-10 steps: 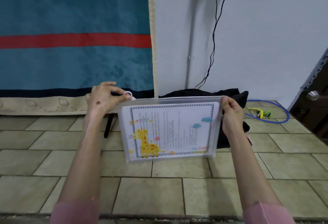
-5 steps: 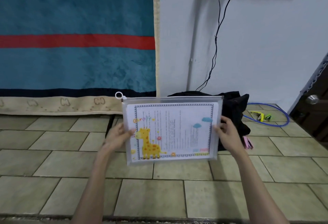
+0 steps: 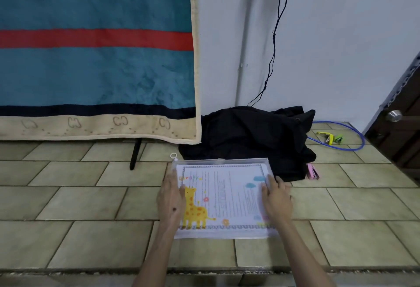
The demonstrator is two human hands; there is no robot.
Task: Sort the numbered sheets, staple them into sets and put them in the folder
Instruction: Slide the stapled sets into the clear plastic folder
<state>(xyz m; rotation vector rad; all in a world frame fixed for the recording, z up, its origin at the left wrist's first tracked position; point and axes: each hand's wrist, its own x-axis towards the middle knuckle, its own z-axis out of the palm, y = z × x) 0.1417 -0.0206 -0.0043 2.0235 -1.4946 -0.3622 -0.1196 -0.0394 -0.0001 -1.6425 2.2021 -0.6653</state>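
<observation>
Folder flat on the tiled floor, a hand at each side.

Head view: the clear folder [image 3: 223, 198], giraffe sheet [image 3: 221, 195] inside, lay before a black bag [image 3: 250, 132]. The left hand [image 3: 170, 198] and right hand [image 3: 276, 199] rested on its edges, fingers straight and together.

The clear folder [image 3: 223, 161] shows a white sheet [image 3: 227, 198] with a spotted yellow giraffe and blue clouds. The blanket [image 3: 95, 54] is teal with a red stripe, navy band and beige border. The floor [image 3: 75, 198] is olive-green tile.
</observation>
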